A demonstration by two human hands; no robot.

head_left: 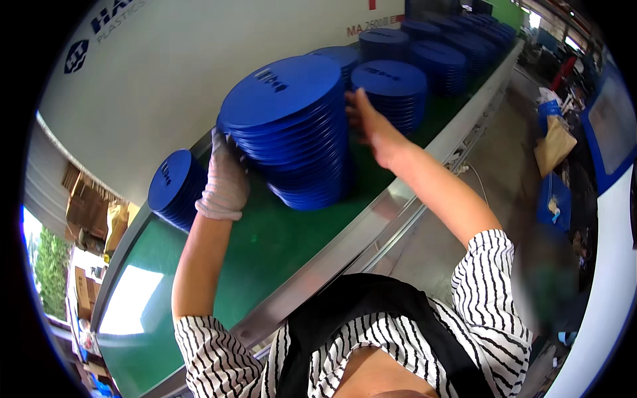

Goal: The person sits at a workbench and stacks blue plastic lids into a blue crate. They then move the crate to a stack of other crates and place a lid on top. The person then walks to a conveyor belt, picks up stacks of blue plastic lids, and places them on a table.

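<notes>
A tall stack of blue round plastic lids [292, 129] is tilted above the green conveyor belt [265, 245]. My left hand [224, 179], in a white knit glove, presses on the stack's left side. My right hand [368, 123], bare, grips its right side. The stack is held between both hands. A smaller stack of blue lids [176, 189] stands on the belt to the left of my left hand. More stacks of blue lids [391, 89] stand in a row farther along the belt.
A large white machine housing [172, 73] runs along the far side of the belt. The belt has a metal edge rail [371, 222]. A concrete floor, blue bins [554, 202] and a brown paper bag [554, 142] lie to the right.
</notes>
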